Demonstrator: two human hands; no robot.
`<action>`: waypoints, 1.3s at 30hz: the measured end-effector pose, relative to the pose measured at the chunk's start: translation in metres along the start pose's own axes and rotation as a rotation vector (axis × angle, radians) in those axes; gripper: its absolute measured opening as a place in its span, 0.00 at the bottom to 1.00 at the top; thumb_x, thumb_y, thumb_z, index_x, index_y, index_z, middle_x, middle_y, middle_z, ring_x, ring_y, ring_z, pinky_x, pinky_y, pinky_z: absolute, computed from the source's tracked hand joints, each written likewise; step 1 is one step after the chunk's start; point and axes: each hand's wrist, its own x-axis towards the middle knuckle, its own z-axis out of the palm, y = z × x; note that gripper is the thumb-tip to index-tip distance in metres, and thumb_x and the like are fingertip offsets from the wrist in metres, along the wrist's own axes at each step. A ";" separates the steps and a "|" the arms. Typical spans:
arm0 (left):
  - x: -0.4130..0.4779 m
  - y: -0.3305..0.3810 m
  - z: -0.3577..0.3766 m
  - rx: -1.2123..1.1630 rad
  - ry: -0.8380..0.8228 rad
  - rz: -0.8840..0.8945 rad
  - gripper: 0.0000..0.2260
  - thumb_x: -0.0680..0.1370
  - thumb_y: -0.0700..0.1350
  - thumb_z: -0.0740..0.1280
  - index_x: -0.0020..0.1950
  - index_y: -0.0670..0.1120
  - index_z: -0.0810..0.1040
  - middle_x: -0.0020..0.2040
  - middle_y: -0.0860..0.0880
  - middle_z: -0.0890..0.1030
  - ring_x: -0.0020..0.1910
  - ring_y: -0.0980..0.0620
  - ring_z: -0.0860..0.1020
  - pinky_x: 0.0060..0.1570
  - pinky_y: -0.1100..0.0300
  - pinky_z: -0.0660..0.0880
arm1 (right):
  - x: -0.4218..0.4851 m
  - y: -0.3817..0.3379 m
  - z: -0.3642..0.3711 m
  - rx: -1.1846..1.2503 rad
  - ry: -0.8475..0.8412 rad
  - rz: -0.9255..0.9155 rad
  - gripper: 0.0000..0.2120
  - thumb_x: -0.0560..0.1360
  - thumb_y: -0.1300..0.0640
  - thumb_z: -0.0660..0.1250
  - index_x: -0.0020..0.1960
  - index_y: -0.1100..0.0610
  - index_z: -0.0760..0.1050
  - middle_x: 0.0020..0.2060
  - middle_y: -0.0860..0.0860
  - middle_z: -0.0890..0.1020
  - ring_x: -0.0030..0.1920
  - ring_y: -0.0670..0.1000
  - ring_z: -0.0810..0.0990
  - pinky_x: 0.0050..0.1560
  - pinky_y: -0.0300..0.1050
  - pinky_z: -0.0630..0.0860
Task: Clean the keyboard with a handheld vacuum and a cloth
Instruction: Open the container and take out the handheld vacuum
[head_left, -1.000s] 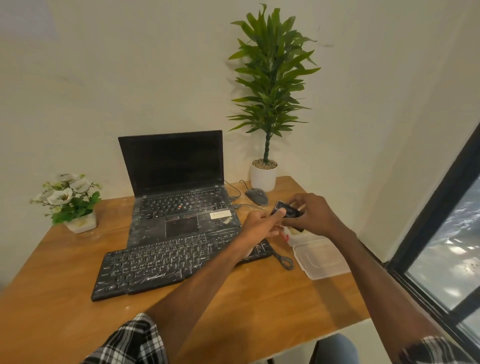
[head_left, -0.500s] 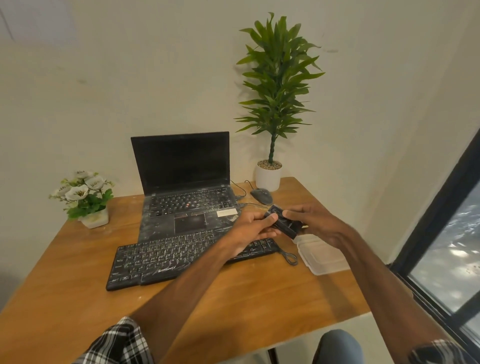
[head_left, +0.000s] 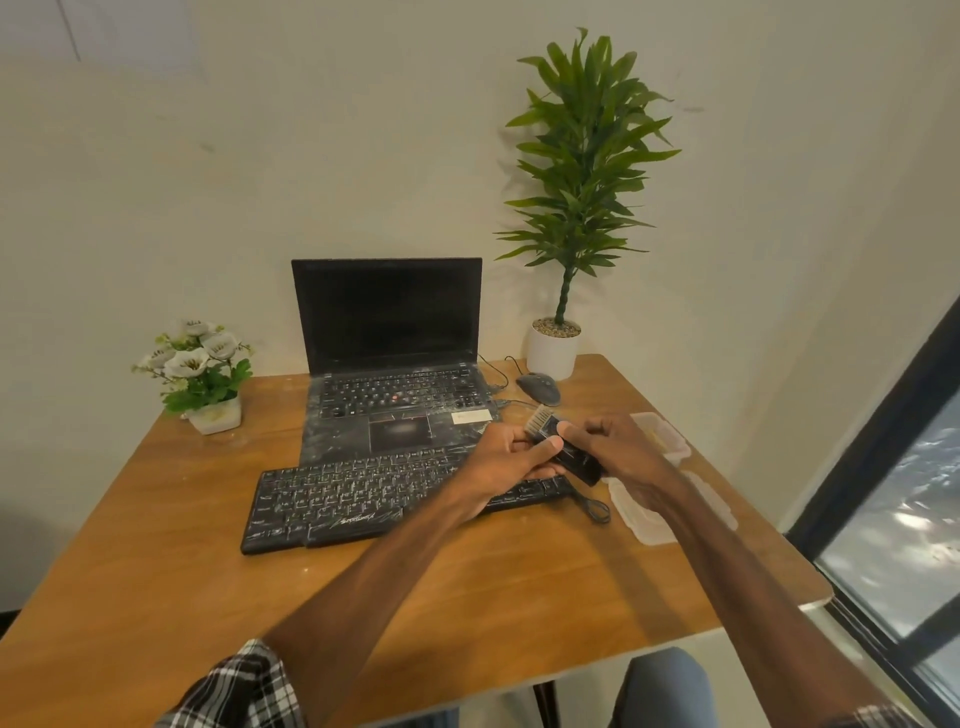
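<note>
I see both hands meeting over the right end of the keyboard (head_left: 363, 493), and between them they hold the handheld vacuum (head_left: 575, 461), a small black stick with a pale brush tip (head_left: 539, 420) pointing away towards the laptop (head_left: 395, 364). The left hand (head_left: 506, 460) grasps the front part, its thumb pressed on top and its fingers curled underneath. The right hand (head_left: 621, 449) is curled over the rear part from above. The vacuum is lifted clear of the keys, tilted with the brush end higher. A thin black cord loop (head_left: 592, 506) lies on the table (head_left: 156, 519) just beside the keyboard's right end, below the vacuum.

Just behind the right hand sits a clear plastic box (head_left: 680, 449), open, with something pale yellow inside that I cannot make out. A flat clear lid (head_left: 647, 525) lies on the table near it, partly under the right forearm.

The keyboard lies in front of the open laptop, both streaked with pale dust; the laptop screen is dark. A grey mouse (head_left: 539, 388) rests to the right of the laptop, near a tall plant in a white pot (head_left: 551, 353). A small pot of white flowers (head_left: 213, 415) stands at the table's far left. A dark-framed window (head_left: 893, 519) runs along the right.
</note>
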 end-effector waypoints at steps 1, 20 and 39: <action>-0.002 -0.001 -0.001 -0.011 0.000 0.001 0.12 0.81 0.42 0.72 0.62 0.39 0.81 0.52 0.40 0.87 0.51 0.47 0.87 0.52 0.61 0.83 | -0.002 -0.002 0.003 0.006 0.002 -0.010 0.13 0.78 0.49 0.71 0.42 0.57 0.83 0.34 0.53 0.85 0.35 0.48 0.82 0.36 0.41 0.76; -0.056 0.018 -0.085 0.128 0.056 -0.007 0.12 0.77 0.42 0.77 0.55 0.35 0.84 0.48 0.39 0.87 0.41 0.47 0.87 0.44 0.60 0.85 | -0.021 -0.031 0.068 -0.117 -0.145 0.038 0.11 0.78 0.47 0.70 0.49 0.54 0.85 0.45 0.55 0.87 0.46 0.53 0.82 0.46 0.47 0.75; -0.092 -0.003 -0.114 -0.092 0.382 0.169 0.12 0.79 0.40 0.75 0.61 0.38 0.82 0.52 0.42 0.88 0.50 0.46 0.87 0.49 0.59 0.84 | -0.016 -0.025 0.172 0.738 0.034 -0.022 0.26 0.72 0.65 0.76 0.68 0.60 0.73 0.59 0.61 0.83 0.59 0.60 0.83 0.55 0.50 0.82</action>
